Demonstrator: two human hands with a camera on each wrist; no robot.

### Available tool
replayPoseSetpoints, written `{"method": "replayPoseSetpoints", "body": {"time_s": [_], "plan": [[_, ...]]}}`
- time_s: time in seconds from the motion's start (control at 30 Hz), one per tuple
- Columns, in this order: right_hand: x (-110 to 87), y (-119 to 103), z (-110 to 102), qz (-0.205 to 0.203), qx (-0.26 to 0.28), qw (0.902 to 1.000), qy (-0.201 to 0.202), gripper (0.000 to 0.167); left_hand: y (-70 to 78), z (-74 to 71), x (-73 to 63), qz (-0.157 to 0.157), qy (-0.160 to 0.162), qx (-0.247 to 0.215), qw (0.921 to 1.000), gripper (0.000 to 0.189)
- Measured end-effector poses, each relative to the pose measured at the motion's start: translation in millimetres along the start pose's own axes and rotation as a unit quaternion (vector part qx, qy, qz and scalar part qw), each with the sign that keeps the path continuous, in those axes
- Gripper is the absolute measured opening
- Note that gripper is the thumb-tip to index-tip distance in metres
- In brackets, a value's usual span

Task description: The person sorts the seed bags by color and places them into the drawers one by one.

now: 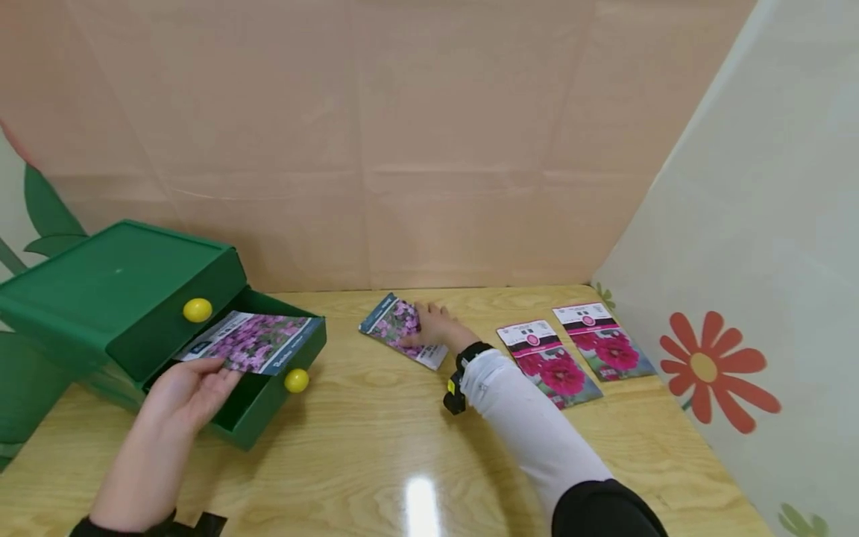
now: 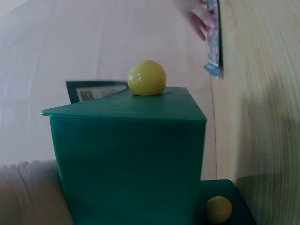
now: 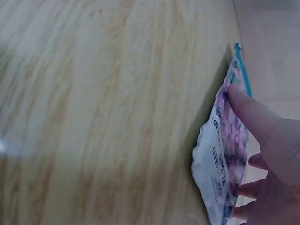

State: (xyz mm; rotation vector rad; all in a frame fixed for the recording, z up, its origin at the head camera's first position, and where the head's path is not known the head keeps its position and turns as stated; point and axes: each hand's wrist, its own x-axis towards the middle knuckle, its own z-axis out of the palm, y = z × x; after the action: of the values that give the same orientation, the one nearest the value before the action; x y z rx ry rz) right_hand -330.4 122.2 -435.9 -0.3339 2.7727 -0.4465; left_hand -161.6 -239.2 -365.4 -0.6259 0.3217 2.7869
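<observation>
The left hand [image 1: 190, 391] pinches a purple-flowered packet [image 1: 258, 339] over the drawer [image 1: 268, 406], while the spread right hand [image 1: 436, 328], grip unclear, touches another packet [image 1: 392, 324] near the table's back edge [image 1: 342, 298].

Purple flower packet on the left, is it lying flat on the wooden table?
No, the left hand holds that packet up at the open green drawer, off the table.

place: staged tabletop set | pinkish sheet backdrop [image 1: 456, 149] | flower-printed side panel [image 1: 758, 253] | wood-grain tabletop [image 1: 349, 440]

A yellow knob [image 2: 147, 78] studs the green drawer [image 2: 126, 161] — a packet [image 2: 93, 93] showing behind.
</observation>
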Motion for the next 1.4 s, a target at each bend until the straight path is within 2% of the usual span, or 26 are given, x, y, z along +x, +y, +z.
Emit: {"method": "replayPoseSetpoints", "body": {"time_s": [0.07, 0.17, 0.27, 0.5, 0.67, 0.83, 1.1, 1.27, 1.33, 1.4], "plan": [[0.9, 1.7, 2.4, 0.002, 0.000, 1.0000, 0.003, 0.101, 1.8, 2.5, 1.9, 0.012, 0.019, -0.022, 0.9995, 0.064], [3.2, 3.5, 4.9, 0.005, -0.011, 0.9999, 0.012, 0.103, 3.5, 5.7, 4.1, 0.030, 0.047, -0.025, 0.9981, 0.065], [5.4, 4.7, 6.4, 0.011, -0.019, 0.9996, 0.016, 0.105, 3.6, 8.1, 5.4, 0.038, 0.065, -0.005, 0.9971, 0.066], [4.8, 3.7, 5.0, 0.019, -0.009, 0.9995, 0.025, 0.102, -0.5, 12.9, 4.3, 0.058, 0.094, 0.075, 0.9911, 0.066], [3.0, 2.2, 3.3, 0.027, -0.006, 0.9990, 0.035, 0.101, -6.6, 17.6, 0.5, 0.087, 0.095, 0.086, 0.9880, 0.067], [2.6, 0.8, 2.7, 0.034, -0.003, 0.9982, 0.048, 0.097, -12.2, 21.4, -5.2, 0.131, 0.102, 0.108, 0.9801, 0.071], [6.1, 0.4, -5.3, 0.059, 0.006, 0.9953, 0.077, 0.096, -17.6, 25.7, -6.6, 0.158, 0.092, 0.117, 0.9762, 0.070], [7.9, 1.0, -11.5, 0.077, 0.030, 0.9917, 0.099, 0.092, -21.2, 27.4, -7.8, 0.149, 0.078, 0.127, 0.9775, 0.067], [8.0, 2.0, -14.0, 0.080, 0.054, 0.9909, 0.094, 0.088, -23.8, 28.1, -9.8, 0.141, 0.065, 0.133, 0.9790, 0.065], [7.6, 3.5, -17.2, 0.078, 0.070, 0.9908, 0.086, 0.087, -27.8, 30.2, -12.2, 0.137, 0.051, 0.155, 0.9770, 0.065]]}}
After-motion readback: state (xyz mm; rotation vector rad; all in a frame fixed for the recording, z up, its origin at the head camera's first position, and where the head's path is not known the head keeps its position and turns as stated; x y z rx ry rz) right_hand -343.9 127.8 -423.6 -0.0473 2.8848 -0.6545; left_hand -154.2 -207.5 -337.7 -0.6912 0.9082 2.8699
